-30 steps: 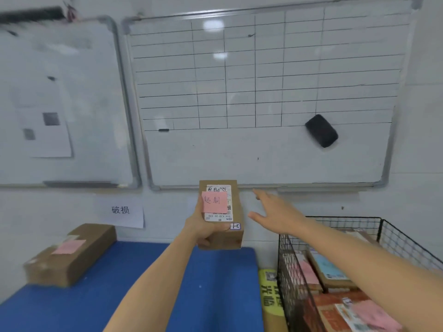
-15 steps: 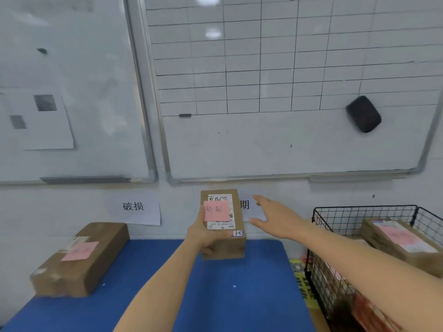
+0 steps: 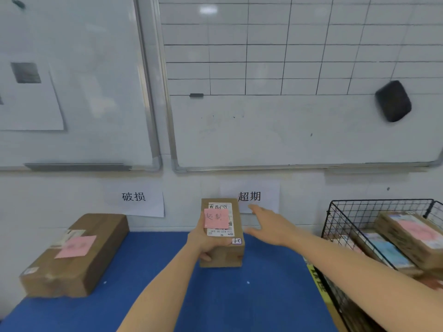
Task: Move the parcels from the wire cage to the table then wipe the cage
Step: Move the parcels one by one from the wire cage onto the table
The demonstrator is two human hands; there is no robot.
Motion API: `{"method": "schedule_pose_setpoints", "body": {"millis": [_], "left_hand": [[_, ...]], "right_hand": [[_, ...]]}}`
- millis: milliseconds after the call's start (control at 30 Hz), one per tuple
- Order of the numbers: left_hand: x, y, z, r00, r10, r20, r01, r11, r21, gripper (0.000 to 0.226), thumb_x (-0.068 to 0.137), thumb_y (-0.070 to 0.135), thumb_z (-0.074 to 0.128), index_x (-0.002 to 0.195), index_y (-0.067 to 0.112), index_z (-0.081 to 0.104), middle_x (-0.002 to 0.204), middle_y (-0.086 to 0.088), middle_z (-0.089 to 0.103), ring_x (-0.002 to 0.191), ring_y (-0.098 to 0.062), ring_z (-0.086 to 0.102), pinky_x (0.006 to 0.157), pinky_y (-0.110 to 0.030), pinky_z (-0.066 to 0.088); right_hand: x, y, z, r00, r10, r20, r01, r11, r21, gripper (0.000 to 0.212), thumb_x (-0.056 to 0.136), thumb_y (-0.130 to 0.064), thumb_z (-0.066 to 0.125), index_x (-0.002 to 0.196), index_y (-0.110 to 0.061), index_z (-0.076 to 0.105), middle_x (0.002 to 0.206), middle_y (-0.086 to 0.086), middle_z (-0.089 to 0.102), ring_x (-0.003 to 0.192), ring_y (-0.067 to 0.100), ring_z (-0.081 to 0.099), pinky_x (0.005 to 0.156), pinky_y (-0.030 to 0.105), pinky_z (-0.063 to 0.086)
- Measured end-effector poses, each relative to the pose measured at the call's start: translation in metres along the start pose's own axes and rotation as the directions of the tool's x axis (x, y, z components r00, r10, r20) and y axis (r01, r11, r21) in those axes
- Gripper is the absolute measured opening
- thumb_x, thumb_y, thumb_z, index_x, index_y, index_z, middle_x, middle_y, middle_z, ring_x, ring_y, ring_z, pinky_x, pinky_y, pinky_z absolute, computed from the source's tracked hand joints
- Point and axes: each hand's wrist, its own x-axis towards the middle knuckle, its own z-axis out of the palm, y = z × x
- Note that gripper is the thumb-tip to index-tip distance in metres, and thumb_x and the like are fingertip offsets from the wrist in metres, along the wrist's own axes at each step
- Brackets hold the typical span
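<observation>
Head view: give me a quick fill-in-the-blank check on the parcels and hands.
1. The left hand grips a small parcel bearing a ____ sticky note.
2. The right hand is open and holds ____.
3. The large parcel lies on the ____ table.
4. The other parcels sit in the ____ cage.

Missing words: pink; nothing; blue; wire

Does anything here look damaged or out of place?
Nothing is spilled. The large parcel on the blue table lies askew, and its near corner looks scuffed. The black eraser sits tilted on the whiteboard.
</observation>
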Motion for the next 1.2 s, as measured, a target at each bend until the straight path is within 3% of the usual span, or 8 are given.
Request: {"method": "schedule_pose_setpoints", "body": {"millis": [367, 533, 667, 900, 1000, 1067, 1133, 1200], "left_hand": [[0.024, -0.015, -0.007, 0.995, -0.042, 0.092, 0.043, 0.999, -0.005, 0.108, 0.056, 0.039, 0.089, 0.141, 0.046, 0.023, 0.117, 0.01, 0.051, 0.105, -0.021, 0.05, 0.065, -0.044, 0.06], [0.029, -0.023, -0.009, 0.993, -0.06, 0.103, 0.061, 0.998, -0.013, 0.097, 0.056, 0.037, 0.089, 0.134, 0.046, 0.032, 0.113, 0.007, 0.054, 0.099, -0.022, 0.054, 0.063, -0.045, 0.06], [0.03, -0.028, -0.011, 0.993, -0.053, 0.104, 0.052, 0.999, 0.013, 0.097, 0.058, 0.036, 0.087, 0.134, 0.048, 0.028, 0.111, 0.01, 0.054, 0.103, -0.021, 0.053, 0.065, -0.045, 0.06], [0.035, -0.034, -0.007, 0.994, -0.044, 0.101, 0.039, 0.998, 0.05, 0.099, 0.064, 0.034, 0.086, 0.14, 0.045, 0.023, 0.105, 0.011, 0.052, 0.102, -0.02, 0.051, 0.065, -0.043, 0.061], [0.038, -0.037, -0.006, 0.993, -0.047, 0.107, 0.039, 0.997, 0.071, 0.095, 0.066, 0.035, 0.084, 0.136, 0.048, 0.022, 0.108, 0.01, 0.053, 0.103, -0.021, 0.052, 0.066, -0.041, 0.061], [0.042, -0.038, -0.006, 0.992, -0.043, 0.117, 0.028, 0.992, 0.123, 0.091, 0.064, 0.041, 0.083, 0.131, 0.048, 0.022, 0.115, 0.009, 0.054, 0.105, -0.019, 0.051, 0.077, -0.037, 0.058], [0.045, -0.039, -0.008, 0.99, -0.035, 0.138, 0.008, 0.981, 0.194, 0.11, 0.054, 0.056, 0.08, 0.142, 0.043, 0.015, 0.127, 0.008, 0.054, 0.113, -0.019, 0.051, 0.09, -0.038, 0.051], [0.044, -0.038, -0.013, 0.983, -0.065, 0.171, 0.023, 0.971, 0.238, 0.117, 0.054, 0.062, 0.076, 0.145, 0.043, 0.005, 0.136, 0.006, 0.049, 0.121, -0.025, 0.049, 0.084, -0.044, 0.053]], "right_hand": [[0.032, -0.013, 0.047, 0.994, 0.018, 0.107, -0.023, 0.999, 0.042, 0.074, 0.087, -0.045, 0.061, 0.148, -0.031, 0.022, 0.142, 0.004, 0.048, 0.124, 0.024, 0.05, 0.099, 0.043, 0.045], [0.045, -0.016, 0.065, 0.987, -0.004, 0.162, -0.006, 0.998, 0.055, 0.068, 0.091, -0.036, 0.062, 0.148, -0.023, 0.027, 0.143, 0.004, 0.047, 0.125, 0.023, 0.048, 0.101, 0.038, 0.043], [0.051, -0.015, 0.073, 0.983, -0.033, 0.178, 0.022, 0.998, 0.062, 0.071, 0.09, -0.034, 0.063, 0.149, -0.023, 0.026, 0.146, 0.003, 0.044, 0.128, 0.023, 0.046, 0.103, 0.035, 0.041], [0.054, -0.011, 0.077, 0.975, -0.061, 0.214, 0.057, 0.998, 0.028, 0.057, 0.094, -0.033, 0.058, 0.146, -0.021, 0.037, 0.142, 0.005, 0.047, 0.119, 0.023, 0.05, 0.092, 0.029, 0.042], [0.052, -0.012, 0.078, 0.973, -0.078, 0.216, 0.074, 0.997, 0.029, 0.056, 0.096, -0.031, 0.056, 0.147, -0.023, 0.035, 0.144, 0.003, 0.043, 0.123, 0.023, 0.047, 0.098, 0.032, 0.042], [0.052, -0.012, 0.078, 0.972, -0.07, 0.226, 0.067, 0.998, 0.024, 0.056, 0.096, -0.032, 0.056, 0.147, -0.023, 0.034, 0.143, 0.003, 0.043, 0.123, 0.023, 0.047, 0.099, 0.034, 0.043], [0.052, -0.012, 0.078, 0.969, -0.047, 0.243, 0.046, 0.999, 0.007, 0.057, 0.095, -0.036, 0.055, 0.146, -0.023, 0.033, 0.141, 0.005, 0.045, 0.121, 0.024, 0.049, 0.098, 0.036, 0.044], [0.051, -0.013, 0.075, 0.967, -0.029, 0.252, 0.028, 1.0, 0.01, 0.061, 0.094, -0.04, 0.054, 0.148, -0.024, 0.028, 0.139, 0.005, 0.048, 0.119, 0.024, 0.051, 0.097, 0.038, 0.046]]}}
